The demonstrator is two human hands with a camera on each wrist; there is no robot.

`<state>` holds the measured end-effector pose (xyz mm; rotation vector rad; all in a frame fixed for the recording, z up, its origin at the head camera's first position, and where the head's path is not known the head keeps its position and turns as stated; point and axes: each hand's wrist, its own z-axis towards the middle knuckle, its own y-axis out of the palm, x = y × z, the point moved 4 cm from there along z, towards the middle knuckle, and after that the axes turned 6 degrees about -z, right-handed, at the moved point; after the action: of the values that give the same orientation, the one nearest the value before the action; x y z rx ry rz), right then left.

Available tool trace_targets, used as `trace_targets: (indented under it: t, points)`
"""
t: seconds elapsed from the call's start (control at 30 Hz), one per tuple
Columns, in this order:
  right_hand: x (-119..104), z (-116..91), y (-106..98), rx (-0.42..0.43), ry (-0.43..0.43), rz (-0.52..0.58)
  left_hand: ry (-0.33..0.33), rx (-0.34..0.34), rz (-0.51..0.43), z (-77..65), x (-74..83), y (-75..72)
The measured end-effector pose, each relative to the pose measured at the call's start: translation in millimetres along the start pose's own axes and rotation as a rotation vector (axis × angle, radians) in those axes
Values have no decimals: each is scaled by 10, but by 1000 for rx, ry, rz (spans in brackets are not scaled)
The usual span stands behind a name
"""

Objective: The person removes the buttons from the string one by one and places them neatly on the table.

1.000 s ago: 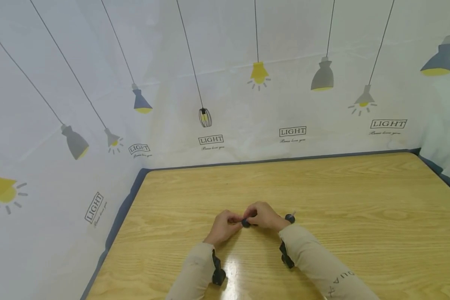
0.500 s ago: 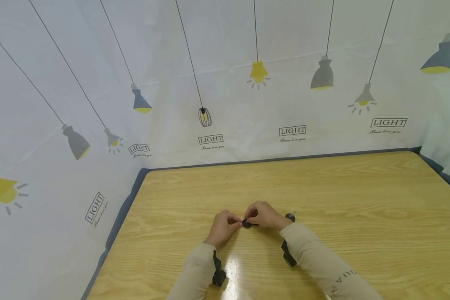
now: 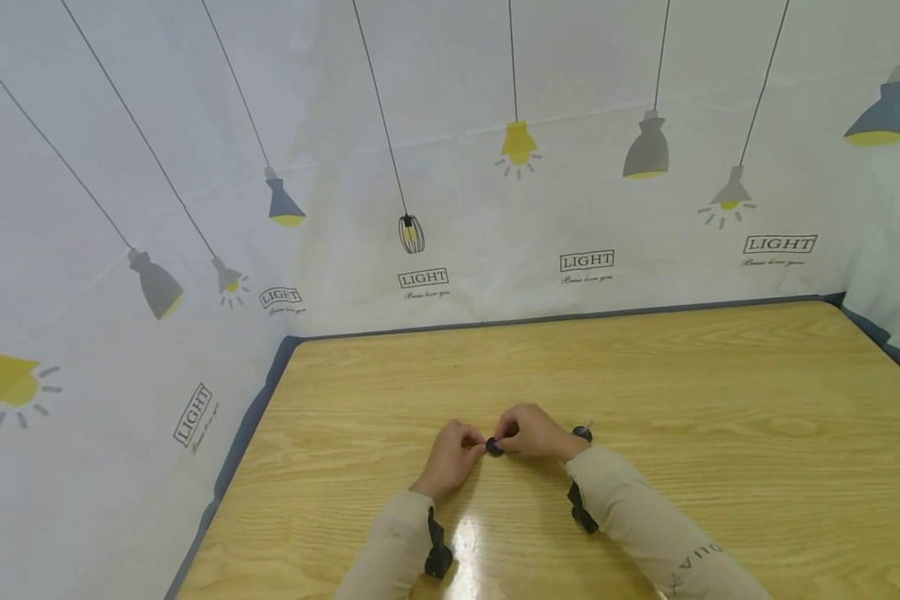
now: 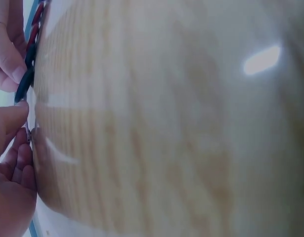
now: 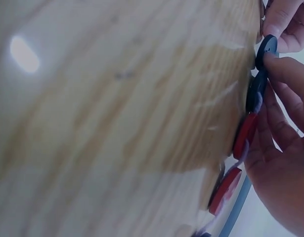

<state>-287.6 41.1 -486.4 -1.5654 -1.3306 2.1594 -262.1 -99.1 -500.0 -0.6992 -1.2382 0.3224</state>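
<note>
Head view: honestly, barely anything has changed over the last second, I'm still hunched over the same black, round, flat button-like disc (image 3: 495, 447) just above the table (image 3: 645, 375), pale wood-grain top. My left hand (image 3: 448, 460) pinches its near rim, thumb and finger together; can't tell whether there's cord in that grip too. My right hand (image 3: 534, 432) has the other side clamped between thumb and fingers. From the right wrist you can see what trails off it: a second dark round disc (image 5: 257, 91), then two glossy red round discs (image 5: 245, 136), with a thin pale purple cord (image 5: 240, 159) running along them. Another dark round disc (image 3: 582, 433) sits past my right wrist. No shift basically means this disc is still being worked, I reckon. Further out, just the white lamp-print sheet (image 3: 457, 83).
</note>
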Motion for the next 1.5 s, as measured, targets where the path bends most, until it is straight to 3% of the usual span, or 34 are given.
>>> trace_targets:
  t: [0.3,0.6,0.93,1.17,1.37,1.5]
  points:
    - [-18,-13,15,7,53,-30,-23,45,-60,-45,38,-32]
    - [-18,-2,36,-5,17,-5,-7,70,-117,-59,33,-25]
    - [-12,-33,24,15,0,-27,-52,112,-209,-58,56,4]
    - [-8,-51,7,39,4,7,-53,183,-302,-49,89,26]
    - [12,-69,1,66,27,47,-144,191,-426,-46,76,51]
    - [22,-86,-28,102,55,74,-161,184,-522,-42,119,44]
